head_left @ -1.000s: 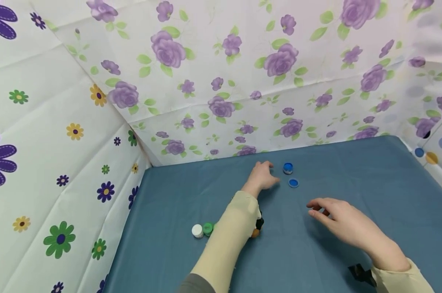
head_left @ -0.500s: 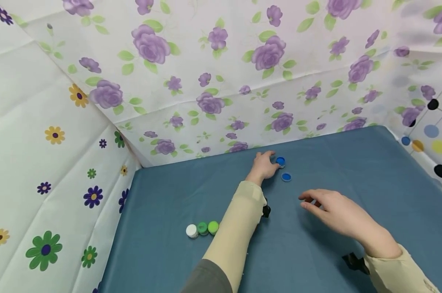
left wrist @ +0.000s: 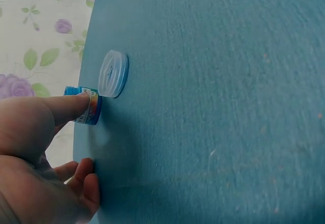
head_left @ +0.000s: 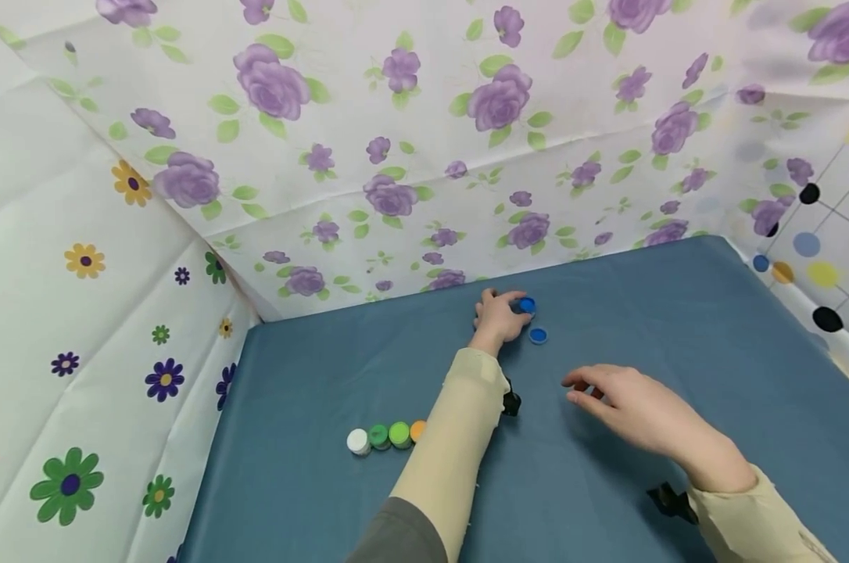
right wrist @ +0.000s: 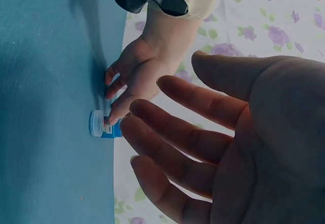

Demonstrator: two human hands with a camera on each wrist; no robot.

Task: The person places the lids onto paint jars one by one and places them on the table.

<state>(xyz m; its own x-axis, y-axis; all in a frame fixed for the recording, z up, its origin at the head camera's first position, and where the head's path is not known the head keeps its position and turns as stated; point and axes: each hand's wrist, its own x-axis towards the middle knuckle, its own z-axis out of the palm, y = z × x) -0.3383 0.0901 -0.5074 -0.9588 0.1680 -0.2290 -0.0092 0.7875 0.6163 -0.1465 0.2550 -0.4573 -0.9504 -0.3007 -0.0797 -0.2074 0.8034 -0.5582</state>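
My left hand [head_left: 497, 319] reaches to the back of the table and holds a small blue jar [head_left: 528, 305] between thumb and index finger. A printed label shows on the jar [left wrist: 93, 108] in the left wrist view, with the thumb against it. Just in front of the jar lies its round lid [head_left: 539, 335], blue inside with a clear rim. The left hand's other fingers are bent and hold nothing. My right hand [head_left: 628, 407] hovers over the table to the right, fingers relaxed and slightly bent, touching nothing.
Several small jars with coloured lids stand in a row left of my left forearm: a white one [head_left: 358, 442], green ones and an orange one [head_left: 417, 431], partly covered by the sleeve. Flowered sheets [head_left: 389, 156] border the blue table [head_left: 291, 500] at back and left.
My left hand has moved right to the blue jar and its thumb and index finger have closed around it. The right hand stays hovering. The head view has shifted slightly right.
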